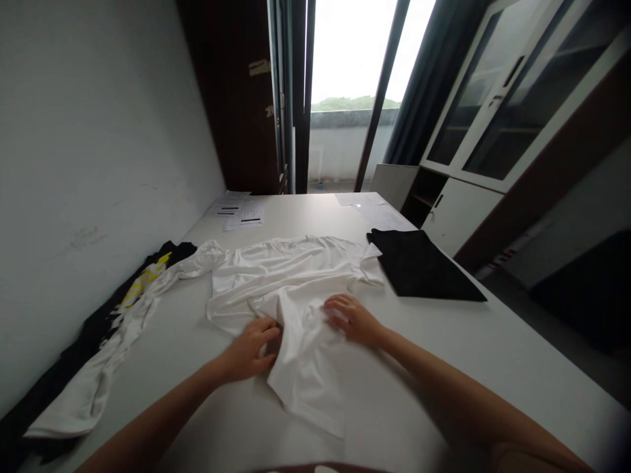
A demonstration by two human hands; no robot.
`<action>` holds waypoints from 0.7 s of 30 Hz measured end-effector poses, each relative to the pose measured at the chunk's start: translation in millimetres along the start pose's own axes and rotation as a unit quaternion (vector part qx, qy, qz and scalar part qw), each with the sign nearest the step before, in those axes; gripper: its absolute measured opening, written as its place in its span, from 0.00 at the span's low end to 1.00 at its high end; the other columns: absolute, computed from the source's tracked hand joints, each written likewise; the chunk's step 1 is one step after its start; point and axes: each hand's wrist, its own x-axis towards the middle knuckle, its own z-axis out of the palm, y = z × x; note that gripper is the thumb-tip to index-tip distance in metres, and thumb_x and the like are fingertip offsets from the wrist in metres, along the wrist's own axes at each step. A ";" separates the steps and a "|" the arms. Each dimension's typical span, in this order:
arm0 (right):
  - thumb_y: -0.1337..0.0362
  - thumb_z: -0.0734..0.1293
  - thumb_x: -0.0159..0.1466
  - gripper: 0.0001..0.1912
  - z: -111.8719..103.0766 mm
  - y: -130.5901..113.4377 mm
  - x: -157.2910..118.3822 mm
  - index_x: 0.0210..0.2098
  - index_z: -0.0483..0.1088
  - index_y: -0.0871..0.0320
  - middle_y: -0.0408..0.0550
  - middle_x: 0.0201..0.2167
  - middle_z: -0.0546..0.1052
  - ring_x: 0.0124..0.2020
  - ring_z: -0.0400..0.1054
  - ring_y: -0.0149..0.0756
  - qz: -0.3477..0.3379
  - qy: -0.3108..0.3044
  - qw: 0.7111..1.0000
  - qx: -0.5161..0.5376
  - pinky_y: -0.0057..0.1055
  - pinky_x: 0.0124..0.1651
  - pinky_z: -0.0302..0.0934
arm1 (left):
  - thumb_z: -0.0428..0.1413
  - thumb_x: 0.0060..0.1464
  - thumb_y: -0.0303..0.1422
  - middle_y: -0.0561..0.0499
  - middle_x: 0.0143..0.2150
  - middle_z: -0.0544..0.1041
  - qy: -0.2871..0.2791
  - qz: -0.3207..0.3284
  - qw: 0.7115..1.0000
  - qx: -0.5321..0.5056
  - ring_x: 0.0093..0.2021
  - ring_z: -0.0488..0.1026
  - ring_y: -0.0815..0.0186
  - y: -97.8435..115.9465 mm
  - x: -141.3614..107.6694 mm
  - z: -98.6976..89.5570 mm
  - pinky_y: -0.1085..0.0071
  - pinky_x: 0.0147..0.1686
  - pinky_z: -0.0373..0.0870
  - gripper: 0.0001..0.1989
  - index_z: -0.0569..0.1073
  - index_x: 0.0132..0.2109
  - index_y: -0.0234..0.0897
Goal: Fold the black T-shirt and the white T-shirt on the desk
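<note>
A white T-shirt (300, 263) lies spread on the white table, its neckline at the far side and its lower part bunched and folded toward me. My left hand (254, 348) is at the left edge of a raised fold, thumb and fingers apart, fingertips touching the cloth. On the right side of the bunched cloth rests my right hand (352, 318), its fingers slightly curved and spread on the fabric. No firm grip shows in either hand.
A folded black cloth (428, 266) lies to the right of the shirt. Along the left wall is a heap of black and white garments (106, 355) with a yellow print. Paper sheets (244, 213) lie at the table's (305, 213) far end. A white cabinet (473, 190) stands at right.
</note>
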 end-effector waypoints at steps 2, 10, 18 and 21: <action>0.57 0.63 0.72 0.11 7.0 -18.1 -4.9 0.45 0.74 0.54 0.52 0.43 0.77 0.47 0.69 0.43 -0.037 -0.040 0.998 0.009 0.41 0.54 0.62 | 0.61 0.53 0.31 0.45 0.56 0.71 -0.008 0.009 1.000 0.002 0.58 0.66 0.53 6.6 -0.5 4.9 0.58 0.60 0.63 0.19 0.73 0.52 0.44; 0.52 0.57 0.76 0.18 14.2 -27.0 -10.2 0.39 0.71 0.56 0.50 0.33 0.76 0.36 0.69 0.39 -0.035 -0.137 0.987 -0.078 0.34 0.43 0.60 | 0.56 0.57 0.25 0.46 0.48 0.75 -0.080 0.044 0.992 0.087 0.51 0.69 0.56 1.8 -0.6 14.2 0.59 0.56 0.64 0.08 0.73 0.42 0.42; 0.48 0.60 0.72 0.23 -27.9 11.1 -23.1 0.28 0.70 0.56 0.42 0.23 0.72 0.25 0.62 0.32 0.143 -0.182 0.973 0.022 0.29 0.32 0.51 | 0.53 0.66 0.32 0.51 0.38 0.76 -0.163 -0.016 0.986 0.029 0.40 0.73 0.62 -17.8 -21.7 -28.5 0.70 0.42 0.65 0.08 0.71 0.35 0.40; 0.47 0.62 0.70 0.24 -46.6 21.3 -28.0 0.26 0.69 0.58 0.40 0.21 0.68 0.23 0.56 0.29 0.166 -0.250 0.949 0.091 0.28 0.29 0.48 | 0.56 0.59 0.29 0.54 0.35 0.76 -0.242 -0.036 0.970 -0.008 0.36 0.72 0.65 -33.5 -40.3 -48.7 0.73 0.36 0.64 0.04 0.72 0.34 0.40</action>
